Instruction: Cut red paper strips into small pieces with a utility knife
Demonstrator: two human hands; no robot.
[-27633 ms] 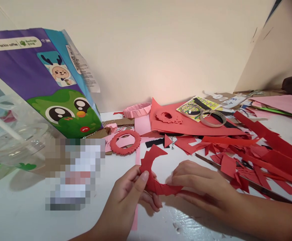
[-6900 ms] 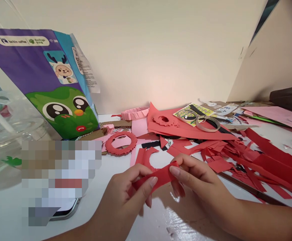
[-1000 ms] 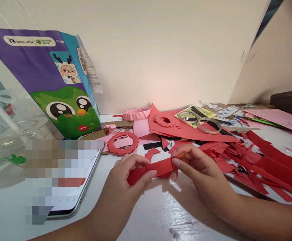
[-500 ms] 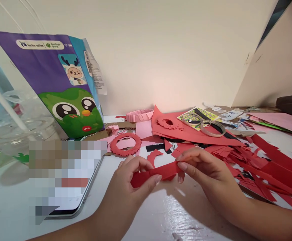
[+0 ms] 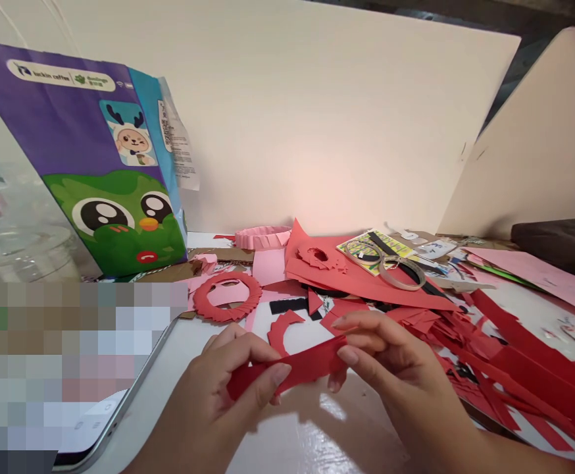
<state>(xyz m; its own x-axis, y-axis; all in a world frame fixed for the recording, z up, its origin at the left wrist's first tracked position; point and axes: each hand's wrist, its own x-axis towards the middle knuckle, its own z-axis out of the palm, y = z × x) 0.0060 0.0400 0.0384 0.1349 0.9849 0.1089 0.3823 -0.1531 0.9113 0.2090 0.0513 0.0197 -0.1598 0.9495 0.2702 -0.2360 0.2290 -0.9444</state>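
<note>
A red paper strip [image 5: 312, 361] is stretched between my two hands, just above the white table. My left hand [image 5: 233, 382] pinches its left end, thumb in front and fingers curled behind. At the strip's right end, my right hand [image 5: 391, 368] grips it between thumb and fingers. Beyond the left hand lies a pleated red paper ring [image 5: 227, 297]. A curved red pleated piece [image 5: 283, 331] rests just behind the strip. What the strip's left end looks like inside the left palm is partly hidden.
A purple and green paper bag [image 5: 114, 151] stands at back left, with a partly blurred tablet [image 5: 114, 421] before it. Tape rolls [image 5: 402, 272] sit on red paper sheets [image 5: 327, 280]. Red paper scraps [image 5: 509, 349] are heaped at right. A pink pleated band [image 5: 262, 237] lies behind.
The camera view has shifted, so the bag, tablet and papers appear further left. Both hands keep hold of the red paper strip, now with slightly more of it showing between them.
</note>
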